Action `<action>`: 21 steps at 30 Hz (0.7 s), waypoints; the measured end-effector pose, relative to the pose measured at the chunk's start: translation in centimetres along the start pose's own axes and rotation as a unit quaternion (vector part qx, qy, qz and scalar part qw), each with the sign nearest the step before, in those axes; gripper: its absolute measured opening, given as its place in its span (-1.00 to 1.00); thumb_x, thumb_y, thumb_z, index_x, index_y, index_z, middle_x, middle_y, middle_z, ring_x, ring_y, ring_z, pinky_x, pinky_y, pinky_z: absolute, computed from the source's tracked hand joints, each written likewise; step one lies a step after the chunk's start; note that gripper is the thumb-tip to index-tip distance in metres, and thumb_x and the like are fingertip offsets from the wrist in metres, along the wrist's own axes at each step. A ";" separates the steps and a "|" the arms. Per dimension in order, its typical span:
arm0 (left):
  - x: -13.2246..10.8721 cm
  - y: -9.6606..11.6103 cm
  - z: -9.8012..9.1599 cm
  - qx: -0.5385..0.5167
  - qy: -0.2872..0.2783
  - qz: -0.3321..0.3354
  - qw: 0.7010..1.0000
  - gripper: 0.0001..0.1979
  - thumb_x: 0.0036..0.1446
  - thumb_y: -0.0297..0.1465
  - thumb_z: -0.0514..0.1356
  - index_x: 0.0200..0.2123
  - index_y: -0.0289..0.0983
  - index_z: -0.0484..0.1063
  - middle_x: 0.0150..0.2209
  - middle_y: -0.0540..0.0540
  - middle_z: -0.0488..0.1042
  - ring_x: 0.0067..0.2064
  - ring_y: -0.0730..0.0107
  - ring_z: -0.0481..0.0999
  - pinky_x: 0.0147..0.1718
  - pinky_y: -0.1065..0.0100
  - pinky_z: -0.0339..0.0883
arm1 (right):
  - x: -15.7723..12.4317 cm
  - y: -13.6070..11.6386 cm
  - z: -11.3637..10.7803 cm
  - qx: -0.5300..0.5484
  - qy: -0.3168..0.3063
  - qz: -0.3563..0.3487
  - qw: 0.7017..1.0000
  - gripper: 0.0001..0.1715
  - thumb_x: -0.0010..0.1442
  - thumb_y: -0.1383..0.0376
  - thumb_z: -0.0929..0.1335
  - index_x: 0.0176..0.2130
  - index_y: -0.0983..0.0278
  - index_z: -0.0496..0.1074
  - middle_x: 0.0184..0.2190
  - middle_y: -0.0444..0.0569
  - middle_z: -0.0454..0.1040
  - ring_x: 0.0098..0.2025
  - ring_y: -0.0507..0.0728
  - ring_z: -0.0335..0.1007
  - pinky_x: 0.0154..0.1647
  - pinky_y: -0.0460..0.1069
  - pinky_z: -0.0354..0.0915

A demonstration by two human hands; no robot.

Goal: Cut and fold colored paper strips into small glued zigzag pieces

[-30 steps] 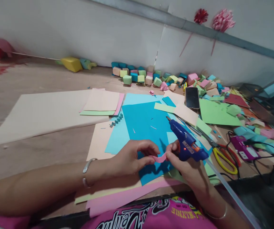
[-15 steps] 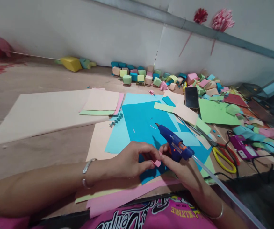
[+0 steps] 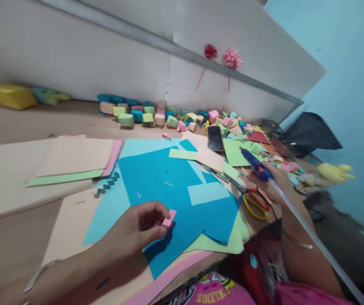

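A small folded piece of pink paper [image 3: 169, 219] is pinched between the thumb and fingers of my left hand [image 3: 144, 226], just over a dark blue paper sheet [image 3: 150, 178]. Off to the right, my right hand [image 3: 275, 182] grips a blue glue gun [image 3: 256, 164], its nozzle pointing up and to the left. A long clear glue stick [image 3: 305, 231] runs out of the gun's back end. Below the gun lie scissors [image 3: 255, 205] with yellow and orange handles, their blades resting on paper strips.
Several small folded paper boxes [image 3: 126, 120] line the wall. A phone [image 3: 215, 138] lies behind the scissors. Stacked paper sheets [image 3: 77, 156] are at left, a zigzag green paper strip [image 3: 106, 185] beside them. A yellow paper shape [image 3: 9, 95] stands far left.
My hands have moved apart. The right hand has carried the glue gun away to the right, while the left keeps the pink paper. The view has turned to the right.
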State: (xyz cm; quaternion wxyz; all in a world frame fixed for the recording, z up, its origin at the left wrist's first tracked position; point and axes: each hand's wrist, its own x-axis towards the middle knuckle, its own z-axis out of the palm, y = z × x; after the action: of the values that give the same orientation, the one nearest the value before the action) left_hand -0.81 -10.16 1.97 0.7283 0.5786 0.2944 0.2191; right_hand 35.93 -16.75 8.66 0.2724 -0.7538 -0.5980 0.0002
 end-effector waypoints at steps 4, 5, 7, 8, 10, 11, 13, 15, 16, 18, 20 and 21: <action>0.2 -0.1 -0.3 0.011 0.000 -0.010 1.000 -0.80 -0.01 -0.32 0.35 -0.44 -0.30 0.41 -0.43 -0.04 0.44 -0.37 0.43 0.38 -0.39 0.39 0.24 | 6.5 6.4 -3.1 -0.136 0.029 0.013 0.990 -0.68 -0.09 0.26 0.45 -0.27 0.31 0.43 -0.34 0.09 0.46 -0.29 0.24 0.36 -0.32 0.03 0.18; 0.2 -0.2 -0.4 0.011 0.003 -0.016 1.000 -0.79 0.00 -0.31 0.35 -0.44 -0.29 0.41 -0.43 -0.04 0.44 -0.35 0.42 0.39 -0.38 0.39 0.24 | 7.8 7.6 -3.4 -0.154 0.012 0.003 0.988 -0.68 -0.11 0.30 0.45 -0.27 0.32 0.44 -0.31 0.11 0.47 -0.25 0.24 0.35 -0.30 0.02 0.18; 0.2 -0.5 -0.5 0.007 0.016 -0.025 1.000 -0.78 0.03 -0.28 0.34 -0.44 -0.28 0.41 -0.42 -0.04 0.44 -0.35 0.41 0.38 -0.36 0.38 0.24 | 10.0 9.3 -3.7 -0.179 -0.025 -0.021 0.983 -0.66 -0.15 0.38 0.47 -0.27 0.33 0.47 -0.27 0.11 0.48 -0.20 0.23 0.34 -0.26 0.00 0.17; 0.2 -0.6 -0.6 0.007 0.021 -0.030 0.999 -0.77 0.03 -0.27 0.34 -0.45 -0.28 0.40 -0.42 -0.04 0.44 -0.34 0.40 0.38 -0.36 0.37 0.25 | 10.9 9.9 -3.6 -0.188 -0.040 -0.032 0.981 -0.64 -0.17 0.41 0.47 -0.26 0.33 0.49 -0.25 0.11 0.47 -0.19 0.21 0.34 -0.26 -0.02 0.17; 0.3 -1.0 -0.9 0.010 0.025 -0.035 0.999 -0.75 0.02 -0.24 0.34 -0.45 -0.27 0.40 -0.42 -0.03 0.43 -0.35 0.38 0.38 -0.34 0.35 0.27 | 12.3 10.8 -3.4 -0.206 -0.062 -0.047 0.975 -0.63 -0.16 0.44 0.47 -0.25 0.32 0.51 -0.24 0.09 0.46 -0.19 0.18 0.33 -0.27 -0.04 0.15; 0.4 -1.2 -1.1 0.014 0.024 -0.035 0.999 -0.74 0.01 -0.22 0.35 -0.46 -0.27 0.40 -0.43 -0.03 0.42 -0.35 0.37 0.38 -0.33 0.33 0.28 | 12.9 11.1 -3.2 -0.214 -0.069 -0.052 0.973 -0.64 -0.16 0.44 0.47 -0.26 0.31 0.52 -0.25 0.08 0.46 -0.20 0.16 0.32 -0.29 -0.05 0.14; 0.6 -1.3 -1.3 0.032 0.029 -0.033 0.999 -0.74 -0.01 -0.21 0.35 -0.45 -0.26 0.41 -0.42 -0.04 0.43 -0.35 0.34 0.39 -0.32 0.30 0.31 | 13.7 11.5 -2.7 -0.223 -0.077 -0.063 0.970 -0.68 -0.16 0.44 0.48 -0.29 0.31 0.54 -0.29 0.06 0.46 -0.23 0.14 0.31 -0.31 -0.06 0.12; 0.7 -1.1 -1.3 0.063 0.045 -0.026 0.997 -0.76 -0.01 -0.22 0.34 -0.44 -0.25 0.43 -0.42 -0.05 0.44 -0.34 0.31 0.40 -0.31 0.29 0.31 | 14.1 11.6 -2.0 -0.222 -0.081 -0.078 0.969 -0.72 -0.18 0.42 0.50 -0.34 0.32 0.53 -0.34 0.04 0.46 -0.27 0.12 0.31 -0.32 -0.06 0.12; 0.7 -0.9 -1.3 0.079 0.056 -0.020 0.995 -0.77 0.00 -0.22 0.34 -0.44 -0.25 0.44 -0.43 -0.06 0.44 -0.34 0.31 0.40 -0.31 0.28 0.31 | 14.1 11.6 -1.6 -0.216 -0.082 -0.088 0.969 -0.75 -0.19 0.41 0.50 -0.38 0.33 0.53 -0.37 0.03 0.45 -0.30 0.11 0.31 -0.33 -0.06 0.13; 0.5 -0.4 -1.0 0.106 0.087 0.001 0.991 -0.79 0.01 -0.25 0.32 -0.45 -0.26 0.44 -0.43 -0.06 0.44 -0.33 0.31 0.40 -0.30 0.27 0.31 | 13.7 11.4 -0.9 -0.196 -0.083 -0.109 0.971 -0.82 -0.18 0.38 0.50 -0.46 0.33 0.49 -0.43 -0.01 0.45 -0.36 0.09 0.31 -0.35 -0.05 0.13; 0.3 0.2 -0.6 0.113 0.118 0.027 0.986 -0.81 0.00 -0.28 0.32 -0.46 -0.27 0.43 -0.42 -0.08 0.46 -0.33 0.30 0.40 -0.29 0.26 0.31 | 13.3 11.1 -0.3 -0.162 -0.071 -0.129 0.976 -0.86 -0.17 0.33 0.50 -0.57 0.29 0.47 -0.50 -0.02 0.42 -0.42 0.08 0.31 -0.40 -0.03 0.11; 0.3 0.4 -0.5 0.118 0.125 0.030 0.985 -0.83 0.01 -0.31 0.30 -0.45 -0.28 0.43 -0.40 -0.09 0.47 -0.31 0.30 0.41 -0.27 0.25 0.31 | 13.2 10.9 -0.1 -0.142 -0.056 -0.135 0.979 -0.83 -0.15 0.30 0.50 -0.61 0.27 0.46 -0.53 -0.03 0.40 -0.45 0.07 0.31 -0.42 -0.02 0.11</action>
State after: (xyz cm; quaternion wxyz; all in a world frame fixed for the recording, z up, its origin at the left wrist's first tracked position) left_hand -0.92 -9.53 2.25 0.6058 0.6371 0.3889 0.2754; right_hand 49.57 -6.42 8.59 0.1264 -0.6959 -0.7025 -0.0791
